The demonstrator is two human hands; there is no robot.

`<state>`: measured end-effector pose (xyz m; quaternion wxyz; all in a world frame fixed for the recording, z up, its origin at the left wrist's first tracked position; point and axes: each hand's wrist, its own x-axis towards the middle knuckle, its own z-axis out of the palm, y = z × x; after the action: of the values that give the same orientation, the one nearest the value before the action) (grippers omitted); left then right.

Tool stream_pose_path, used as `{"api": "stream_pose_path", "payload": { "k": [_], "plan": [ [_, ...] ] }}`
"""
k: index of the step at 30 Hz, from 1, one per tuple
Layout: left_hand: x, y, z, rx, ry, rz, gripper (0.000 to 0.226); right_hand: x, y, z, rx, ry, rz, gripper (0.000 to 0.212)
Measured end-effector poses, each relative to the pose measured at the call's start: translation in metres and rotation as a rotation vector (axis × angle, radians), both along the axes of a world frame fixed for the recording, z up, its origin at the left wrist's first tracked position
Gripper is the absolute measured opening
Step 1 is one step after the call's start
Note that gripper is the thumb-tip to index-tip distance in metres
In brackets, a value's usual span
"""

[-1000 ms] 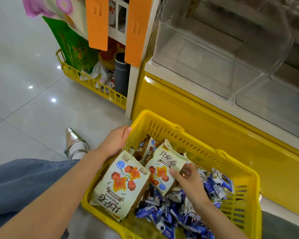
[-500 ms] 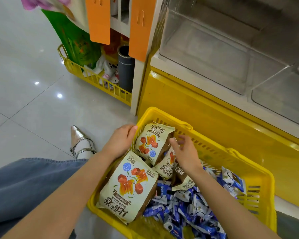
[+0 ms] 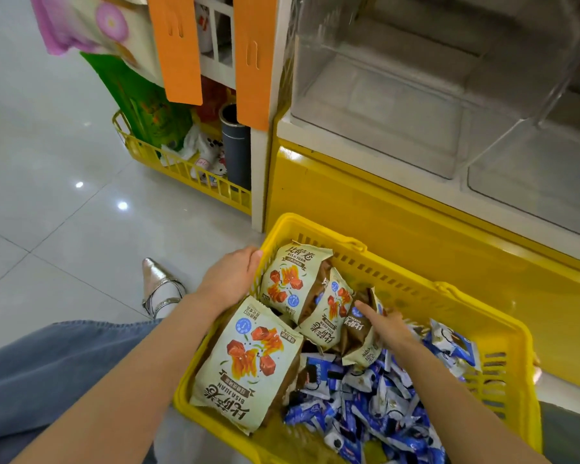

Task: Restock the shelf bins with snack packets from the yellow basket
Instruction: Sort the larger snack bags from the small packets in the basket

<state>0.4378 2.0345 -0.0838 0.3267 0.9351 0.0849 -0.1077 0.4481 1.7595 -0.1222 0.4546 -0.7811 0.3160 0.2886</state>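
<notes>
Snack packets fill the yellow basket [image 3: 503, 326], which sits on the floor right in front of the yellow shelf base [image 3: 449, 249]. The left hand [image 3: 230, 279] curls over the basket's left rim and grips it. The right hand [image 3: 387, 326] is inside the basket with its fingers spread flat on a brown and cream packet [image 3: 360, 333]; it is not closed around it. Next to that hand stand two cream packets [image 3: 293, 279] with red and orange food pictures. One reads "BISA JUAN" under big Chinese letters. A bigger cream packet [image 3: 248, 366] lies near the left arm, and its writing is upside down. Lots of small blue and white packets [image 3: 375, 406] are piled in the near part of the basket. Up above are clear shelf bins [image 3: 399, 82]. Two orange tags [image 3: 178, 45] hang to the left, over another yellow basket [image 3: 181, 169] of things.
</notes>
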Motion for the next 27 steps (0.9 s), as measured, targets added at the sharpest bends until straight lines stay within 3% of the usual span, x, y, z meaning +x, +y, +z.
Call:
{"api": "stream_pose_path", "payload": {
  "k": [2, 4, 7, 10, 13, 17, 20, 23, 25, 27],
  "plan": [
    [0.001, -0.005, 0.012, 0.009, 0.006, 0.043, 0.037, -0.004, -0.005, 0.0, 0.045, 0.02, 0.012, 0.067],
    [0.001, -0.013, 0.027, 0.04, -0.12, 0.086, 0.038, -0.011, -0.011, 0.002, 0.056, -0.003, 0.016, 0.055],
    [-0.007, -0.034, 0.051, -0.053, -0.356, 0.081, 0.034, -0.018, -0.017, 0.015, 0.067, -0.039, 0.045, 0.075],
    [-0.026, -0.066, 0.063, -0.145, -0.278, -0.072, 0.04, -0.022, -0.022, 0.041, 0.103, -0.11, 0.045, 0.063],
    [-0.046, -0.107, 0.06, -0.047, -0.162, -0.209, 0.067, -0.026, -0.021, 0.078, 0.235, -0.138, 0.036, 0.038],
    [-0.056, -0.135, 0.063, -0.066, -0.171, -0.154, 0.083, -0.031, -0.007, 0.12, 0.425, -0.133, 0.075, 0.041],
    [-0.049, -0.121, 0.075, -0.17, -0.261, 0.002, 0.063, -0.033, -0.004, 0.137, 0.483, -0.229, 0.123, 0.06],
    [-0.045, -0.1, 0.086, -0.513, -0.205, 0.114, 0.024, -0.035, -0.004, 0.138, 0.394, -0.257, 0.183, 0.078],
    [-0.047, -0.09, 0.089, -0.65, -0.181, 0.095, 0.018, -0.039, 0.002, 0.137, 0.464, -0.224, 0.216, 0.074],
    [-0.051, -0.083, 0.089, -0.613, -0.176, 0.025, 0.018, -0.043, 0.014, 0.137, 0.552, -0.238, 0.256, 0.064]
  ]
}}
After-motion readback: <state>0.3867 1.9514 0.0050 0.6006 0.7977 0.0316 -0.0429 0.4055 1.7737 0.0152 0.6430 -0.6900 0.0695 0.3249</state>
